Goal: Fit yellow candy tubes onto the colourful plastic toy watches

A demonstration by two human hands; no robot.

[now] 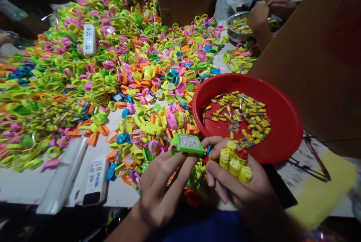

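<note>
Pinching the green case (188, 142) from below, the left hand (160, 185) is nearer to it than the right hand (239, 193). The case lies at lower centre of the frame, its long axis running left to right, its right end towards the right fingers; whether those touch it, I cannot tell. The right fingers curl round a bunch of yellow tubes (234, 167), stubby cylinders with ends up. The case looks like glossy moulded plastic, flat and squarish, with a speckled pale top. Just beyond the right hand, a smooth, round red basin (282, 125) holds thin yellow sticks (256, 112). From centre to upper left spreads a heap (135, 73) of looped, brightly coloured plastic pieces.
</note>
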